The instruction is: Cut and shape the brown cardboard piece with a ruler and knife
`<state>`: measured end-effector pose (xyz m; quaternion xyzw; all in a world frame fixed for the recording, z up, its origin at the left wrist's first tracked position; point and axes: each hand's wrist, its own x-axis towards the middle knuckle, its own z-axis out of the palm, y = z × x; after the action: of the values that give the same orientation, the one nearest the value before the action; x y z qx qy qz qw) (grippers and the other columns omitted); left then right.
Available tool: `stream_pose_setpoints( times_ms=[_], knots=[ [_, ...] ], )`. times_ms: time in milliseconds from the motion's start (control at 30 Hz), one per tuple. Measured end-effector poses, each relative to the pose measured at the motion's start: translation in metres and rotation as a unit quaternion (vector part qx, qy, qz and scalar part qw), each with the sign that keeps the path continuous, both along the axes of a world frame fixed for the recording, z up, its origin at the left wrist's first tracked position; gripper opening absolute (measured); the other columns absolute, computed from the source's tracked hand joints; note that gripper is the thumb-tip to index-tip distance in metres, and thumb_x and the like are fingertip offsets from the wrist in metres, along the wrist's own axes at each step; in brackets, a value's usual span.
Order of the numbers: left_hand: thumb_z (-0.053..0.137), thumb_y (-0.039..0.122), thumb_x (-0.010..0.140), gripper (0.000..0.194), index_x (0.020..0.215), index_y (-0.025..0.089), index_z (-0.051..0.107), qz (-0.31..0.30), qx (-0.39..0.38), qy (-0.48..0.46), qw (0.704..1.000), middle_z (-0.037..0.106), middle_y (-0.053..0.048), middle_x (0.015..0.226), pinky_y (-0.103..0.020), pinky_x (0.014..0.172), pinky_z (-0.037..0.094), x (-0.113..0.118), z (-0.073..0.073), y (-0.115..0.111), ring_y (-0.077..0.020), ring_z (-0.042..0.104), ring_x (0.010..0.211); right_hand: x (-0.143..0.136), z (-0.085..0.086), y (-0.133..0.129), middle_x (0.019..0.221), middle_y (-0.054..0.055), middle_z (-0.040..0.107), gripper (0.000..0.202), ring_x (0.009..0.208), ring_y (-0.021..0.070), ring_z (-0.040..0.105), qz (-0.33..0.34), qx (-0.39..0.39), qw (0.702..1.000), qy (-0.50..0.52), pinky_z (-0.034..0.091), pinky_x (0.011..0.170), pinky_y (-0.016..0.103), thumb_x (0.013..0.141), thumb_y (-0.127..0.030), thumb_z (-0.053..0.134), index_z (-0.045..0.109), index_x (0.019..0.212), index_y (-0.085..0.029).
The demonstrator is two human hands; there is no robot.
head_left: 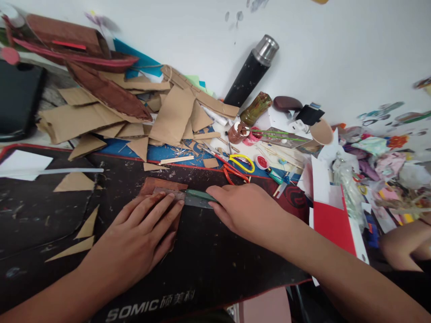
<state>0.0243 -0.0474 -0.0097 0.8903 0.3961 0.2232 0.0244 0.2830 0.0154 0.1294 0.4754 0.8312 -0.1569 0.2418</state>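
Note:
My left hand (141,229) lies flat with its fingers stretched out, pressing a clear ruler (199,202) down on a piece of brown-painted cardboard (164,184). Much of that cardboard is hidden under the hand. In my right hand (242,207) a craft knife with a green handle (198,194) is gripped between thumb and fingers. It lies along the far edge of the ruler, its tip pointing left at the cardboard. The blade itself is too small to make out.
Cardboard scraps (175,114) heap at the back left beside a brown model boat (70,45). Scissors with yellow handles (247,163) and red-handled pliers (232,172) lie beyond my right hand. A black thermos (251,72) leans against the wall. Someone's bent limb (404,240) shows at right.

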Motion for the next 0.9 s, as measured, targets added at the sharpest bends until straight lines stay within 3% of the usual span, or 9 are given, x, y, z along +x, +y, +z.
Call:
stream_pose_setpoints(
  times_ms=[233,467,900],
  knots=[
    [0.050,0.045,0.118,0.058,0.173,0.027,0.058,0.002,-0.032,-0.004,0.999,0.076,-0.011,0.162,-0.059,0.126,0.049,-0.001,0.000,0.000,-0.0384,0.068,0.148,-0.002,-0.003,0.001,0.114,0.011,0.088,0.019,0.090,0.0241,0.081,0.001,0.002,1.000,0.012,0.031,0.063,0.037,0.121,-0.027,0.057,0.073,0.127,-0.018],
    [0.052,0.043,0.118,0.060,0.173,0.022,0.059,-0.004,-0.032,-0.019,0.999,0.077,-0.014,0.162,-0.059,0.126,0.048,0.001,-0.001,-0.001,-0.0392,0.067,0.148,-0.006,0.002,0.005,0.114,0.011,0.088,0.020,0.091,0.0253,0.081,0.002,-0.006,1.000,-0.015,0.030,0.063,0.037,0.123,-0.028,0.057,0.073,0.130,-0.019],
    [0.047,0.048,0.120,0.058,0.174,0.028,0.057,0.003,-0.055,-0.036,0.998,0.080,-0.011,0.157,-0.059,0.126,0.047,0.001,0.001,-0.002,-0.0375,0.069,0.147,-0.021,0.010,0.017,0.109,0.012,0.087,0.012,0.091,0.0266,0.084,0.025,-0.028,0.999,-0.036,0.036,0.062,0.035,0.118,-0.019,0.063,0.072,0.126,-0.018]
  ],
)
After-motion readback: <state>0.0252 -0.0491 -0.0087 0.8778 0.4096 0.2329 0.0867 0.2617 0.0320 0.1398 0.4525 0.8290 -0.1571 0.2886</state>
